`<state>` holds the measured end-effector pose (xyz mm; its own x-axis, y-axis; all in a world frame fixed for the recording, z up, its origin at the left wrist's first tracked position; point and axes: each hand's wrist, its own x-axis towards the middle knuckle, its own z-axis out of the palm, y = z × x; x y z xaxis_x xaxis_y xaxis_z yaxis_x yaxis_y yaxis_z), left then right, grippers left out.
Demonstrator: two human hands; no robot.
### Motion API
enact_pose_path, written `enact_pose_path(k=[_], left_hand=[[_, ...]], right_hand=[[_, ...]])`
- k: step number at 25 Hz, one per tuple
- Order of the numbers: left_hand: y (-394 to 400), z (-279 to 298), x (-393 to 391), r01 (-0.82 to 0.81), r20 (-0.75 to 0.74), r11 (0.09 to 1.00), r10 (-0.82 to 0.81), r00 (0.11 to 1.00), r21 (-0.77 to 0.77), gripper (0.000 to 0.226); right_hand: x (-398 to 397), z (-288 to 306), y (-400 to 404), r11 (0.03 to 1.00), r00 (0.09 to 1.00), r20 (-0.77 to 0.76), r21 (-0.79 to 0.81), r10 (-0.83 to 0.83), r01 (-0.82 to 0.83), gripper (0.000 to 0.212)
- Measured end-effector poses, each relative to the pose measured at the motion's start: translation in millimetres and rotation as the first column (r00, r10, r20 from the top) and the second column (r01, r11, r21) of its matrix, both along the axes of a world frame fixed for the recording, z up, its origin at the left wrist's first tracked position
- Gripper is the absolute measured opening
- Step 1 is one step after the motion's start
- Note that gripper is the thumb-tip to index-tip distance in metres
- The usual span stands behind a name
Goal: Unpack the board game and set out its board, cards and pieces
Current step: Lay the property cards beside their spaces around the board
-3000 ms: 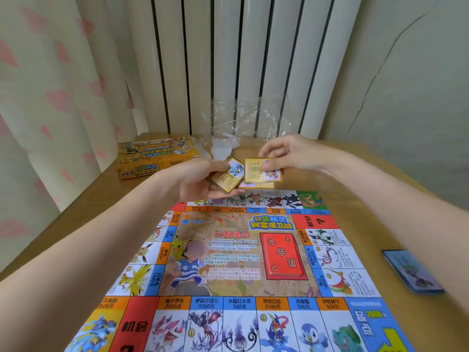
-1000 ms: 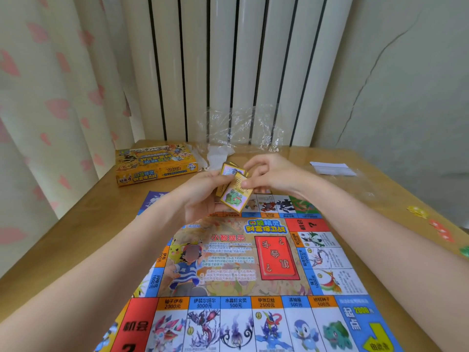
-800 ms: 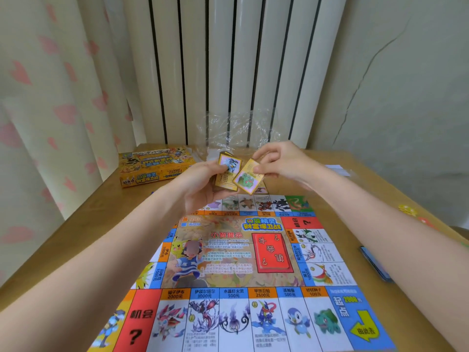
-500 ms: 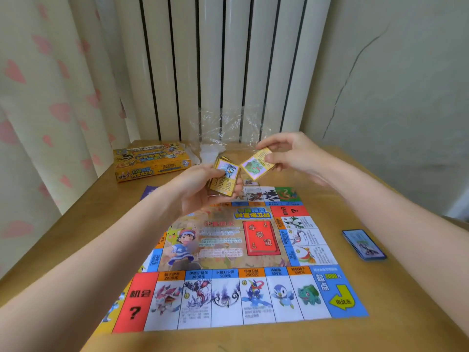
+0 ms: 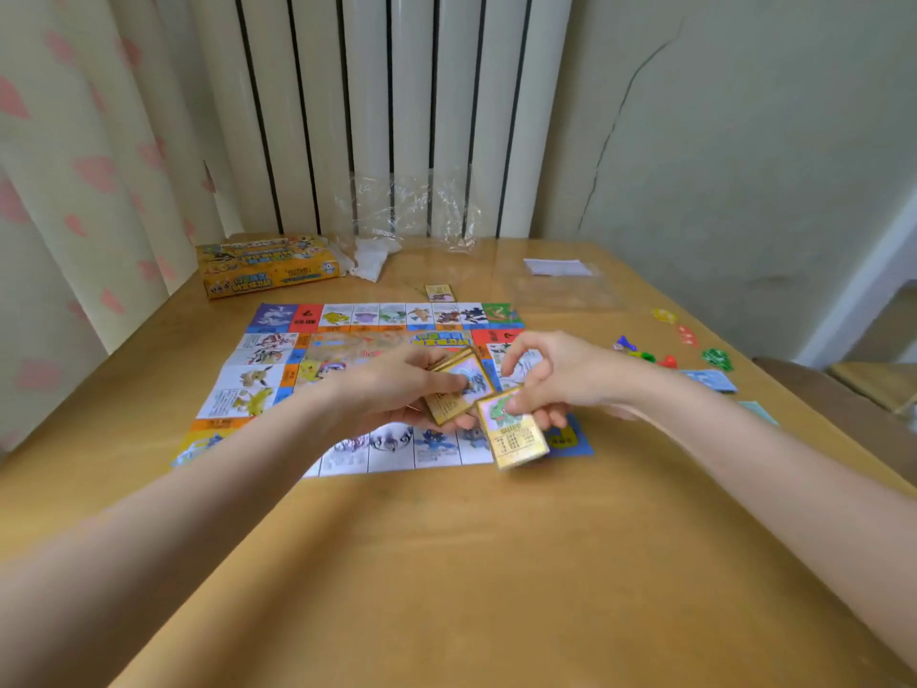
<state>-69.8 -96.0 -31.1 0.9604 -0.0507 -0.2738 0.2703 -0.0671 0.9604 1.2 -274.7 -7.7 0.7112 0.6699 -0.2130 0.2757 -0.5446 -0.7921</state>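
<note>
The colourful paper game board (image 5: pixel 278 350) lies flat on the wooden table (image 5: pixel 446 563). Above its near right part my left hand (image 5: pixel 397 389) grips a small stack of gold-edged cards (image 5: pixel 459 389). My right hand (image 5: pixel 551 379) pinches a single gold card (image 5: pixel 516 437) with a green creature on it, held low over the board's near right corner. One more card (image 5: pixel 439 293) lies just beyond the board's far edge. Small coloured plastic pieces (image 5: pixel 645 354) sit to the right of the board.
The yellow game box (image 5: pixel 268 265) stands at the far left by the curtain. Crumpled clear plastic wrap (image 5: pixel 407 216) leans on the radiator, with a white slip (image 5: pixel 558 267) to its right. A blue card pile (image 5: pixel 709 380) lies at the table's right edge.
My right hand has pulled one card off the stack and brought it down and toward me, over the board's near right corner. Both hands are lower, and the view has pulled back.
</note>
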Motion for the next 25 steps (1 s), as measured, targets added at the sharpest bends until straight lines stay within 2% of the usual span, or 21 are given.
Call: enact_pose_path(k=[5,9,14,16,20,22,25], left_hand=[[-11,-13,-27,-0.115,-0.033,0.984,0.112,0.993,-0.139,0.015],[-21,-15,-29,-0.139,-0.031,0.98,0.136,0.99,-0.145,0.023],[-25,-14,-27,-0.181,-0.123,0.932,0.15,0.981,-0.315,0.029],[-24,-16,-26,-0.175,-0.149,0.917,0.128,0.98,-0.358,0.03],[-20,-18,-24,-0.125,-0.073,0.925,0.106,0.992,-0.36,0.025],[-18,-19,-23,-0.115,-0.059,0.926,0.1,0.993,-0.361,0.026],[-10,-21,-24,-0.104,-0.043,0.948,0.095,0.995,-0.302,0.029]], right_hand=[[-25,-19,-26,0.992,1.0,-0.011,-0.129,-0.008,0.007,0.025],[-29,-28,-28,0.962,0.984,0.177,-0.271,0.034,0.016,0.027],[-31,-26,-27,0.916,0.943,0.302,-0.4,0.138,-0.006,0.023],[-26,-21,-22,0.938,0.946,0.304,-0.348,0.115,-0.003,0.021],[-14,-13,-2,0.993,0.968,0.226,-0.011,-0.114,0.119,0.021],[-12,-15,8,0.991,0.974,0.187,0.052,-0.13,0.123,0.02],[-12,-20,22,0.991,0.97,0.215,0.094,-0.116,0.098,0.014]])
